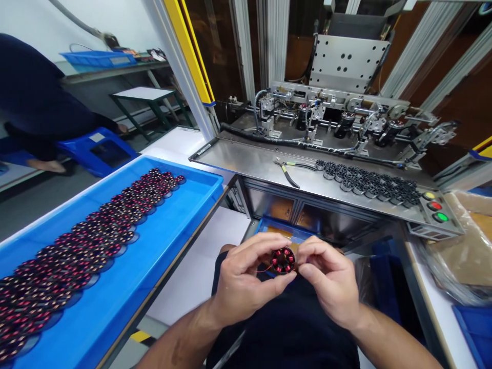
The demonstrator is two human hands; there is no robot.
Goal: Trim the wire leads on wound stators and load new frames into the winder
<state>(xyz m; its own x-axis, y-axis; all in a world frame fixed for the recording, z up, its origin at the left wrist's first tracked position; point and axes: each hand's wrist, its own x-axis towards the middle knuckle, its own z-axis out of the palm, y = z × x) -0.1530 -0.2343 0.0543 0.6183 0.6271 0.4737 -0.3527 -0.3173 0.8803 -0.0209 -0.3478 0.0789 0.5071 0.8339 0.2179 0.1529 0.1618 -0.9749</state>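
Both my hands hold one small wound stator [283,260], a dark ring with red copper coils, over my lap. My left hand [246,279] grips its left side with thumb and fingers closed round it. My right hand [330,279] pinches its right side. A thin copper wire end sticks out to the left of the stator. To my left a blue tray [169,230] carries several rows of the same wound stators [96,230].
A steel machine shelf [249,159] ahead bears cutting pliers [286,171], several bare black stator cores [365,182], and yellow, red and green buttons [434,206]. A winding machine [346,113] stands behind. A person in dark clothes [34,97] is at the far left. Plastic bags [461,246] lie right.
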